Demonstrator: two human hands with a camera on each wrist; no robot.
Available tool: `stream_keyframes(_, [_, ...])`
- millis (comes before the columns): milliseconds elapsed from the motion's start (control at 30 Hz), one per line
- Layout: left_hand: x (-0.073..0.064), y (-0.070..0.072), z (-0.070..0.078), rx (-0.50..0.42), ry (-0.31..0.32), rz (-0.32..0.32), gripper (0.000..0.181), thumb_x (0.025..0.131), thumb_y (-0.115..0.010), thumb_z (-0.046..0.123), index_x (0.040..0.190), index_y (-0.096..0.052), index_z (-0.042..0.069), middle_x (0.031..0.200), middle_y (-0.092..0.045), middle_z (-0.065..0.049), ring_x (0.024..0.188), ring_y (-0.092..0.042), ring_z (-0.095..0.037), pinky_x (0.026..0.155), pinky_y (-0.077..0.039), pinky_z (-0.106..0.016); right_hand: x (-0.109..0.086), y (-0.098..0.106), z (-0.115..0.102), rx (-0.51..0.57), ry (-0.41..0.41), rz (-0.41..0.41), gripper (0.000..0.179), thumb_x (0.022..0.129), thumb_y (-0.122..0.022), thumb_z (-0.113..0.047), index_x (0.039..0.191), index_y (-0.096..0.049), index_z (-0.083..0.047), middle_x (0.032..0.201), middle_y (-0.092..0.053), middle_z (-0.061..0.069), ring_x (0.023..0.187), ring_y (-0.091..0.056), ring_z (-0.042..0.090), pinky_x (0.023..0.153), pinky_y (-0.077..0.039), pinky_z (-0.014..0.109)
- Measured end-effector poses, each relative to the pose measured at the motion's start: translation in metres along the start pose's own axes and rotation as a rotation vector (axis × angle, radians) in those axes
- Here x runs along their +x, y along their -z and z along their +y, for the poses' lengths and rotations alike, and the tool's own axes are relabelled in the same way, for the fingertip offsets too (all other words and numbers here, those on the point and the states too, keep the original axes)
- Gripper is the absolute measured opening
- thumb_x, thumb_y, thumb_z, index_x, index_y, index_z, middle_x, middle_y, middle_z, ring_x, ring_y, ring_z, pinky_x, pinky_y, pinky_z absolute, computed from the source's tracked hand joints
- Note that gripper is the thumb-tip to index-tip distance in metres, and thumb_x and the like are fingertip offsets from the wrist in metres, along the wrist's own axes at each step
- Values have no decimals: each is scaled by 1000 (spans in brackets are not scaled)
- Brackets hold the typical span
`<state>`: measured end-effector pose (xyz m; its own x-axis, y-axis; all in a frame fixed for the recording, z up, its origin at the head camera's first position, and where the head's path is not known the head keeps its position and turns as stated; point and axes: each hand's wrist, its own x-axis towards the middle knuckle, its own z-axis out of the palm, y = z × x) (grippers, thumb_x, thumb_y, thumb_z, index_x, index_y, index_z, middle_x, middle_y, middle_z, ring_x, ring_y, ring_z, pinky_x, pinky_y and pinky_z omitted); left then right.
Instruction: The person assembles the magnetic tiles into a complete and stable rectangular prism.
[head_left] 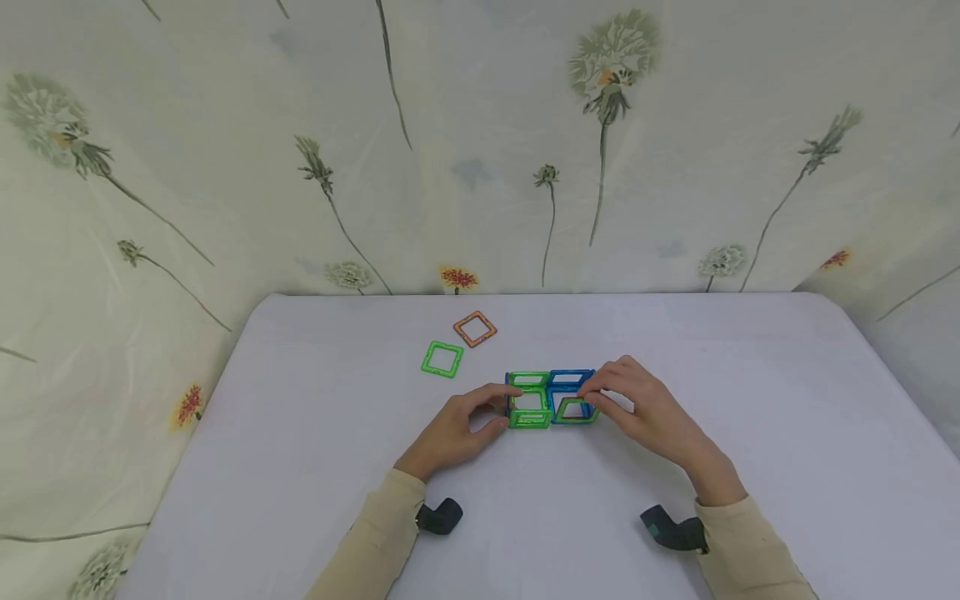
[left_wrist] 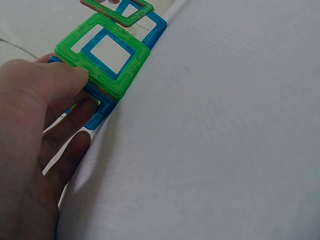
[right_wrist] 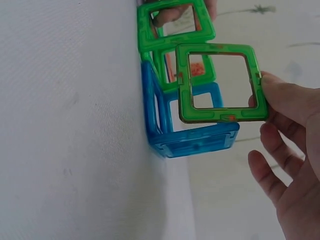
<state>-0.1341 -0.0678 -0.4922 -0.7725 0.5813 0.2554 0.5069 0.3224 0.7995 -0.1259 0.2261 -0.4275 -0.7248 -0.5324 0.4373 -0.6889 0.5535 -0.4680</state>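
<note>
Green and blue square magnetic tiles, open frames, form a joined structure on the white table. Green tiles (head_left: 530,424) make its left part, blue tiles (right_wrist: 195,142) its right. My left hand (head_left: 457,429) grips the left end. In the left wrist view its thumb lies at the edge of an upright green tile (left_wrist: 136,70), fingers behind by a blue tile (left_wrist: 103,113). A loose green tile (right_wrist: 185,92) is pinched at one edge by my right hand (head_left: 652,408). It is tilted over the front of the blue part.
Behind and left of the structure, a green tile (head_left: 427,357) and an orange tile (head_left: 485,338) lie flat on the table (head_left: 337,350). A floral cloth (head_left: 480,167) hangs behind the table's far edge.
</note>
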Motion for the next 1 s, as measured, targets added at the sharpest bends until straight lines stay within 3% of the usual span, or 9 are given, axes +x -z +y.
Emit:
stream_keyframes(167, [0,1,3,0,8,-3,43,91,-62,15,132,-52,22,109,-63,9,100,-57,-5,96,-48,-26,0,0,0,-7,-6,-8,27,76,-75,-2,96,-69,-18,93,-63,-13,89,-51,13,75,-43,15])
stream_keyframes(400, [0,2,4,-3,11,-9,43,91,-62,15,132,-52,22,111,-62,9,100,-57,-5,97,-48,-26,0,-3,0,-10,-4,-10,26,76,-75,-2,95,-69,-18,93,-63,-13,88,-48,9,72,-44,20])
stream_keyframes(667, [0,1,3,-8,10,-6,43,91,-63,13,131,-52,22,110,-62,9,99,-57,-6,96,-49,-28,-1,-5,1,-25,-14,-30,24,78,-74,-5,95,-68,-20,92,-62,-16,90,-44,3,74,-41,15])
stream_keyframes(1000, [0,2,2,-1,13,-6,43,91,-62,13,132,-52,23,110,-62,9,100,-57,-6,96,-49,-28,-1,-10,2,-27,-39,-46,27,78,-73,-3,96,-67,-22,93,-63,-14,88,-47,9,72,-43,19])
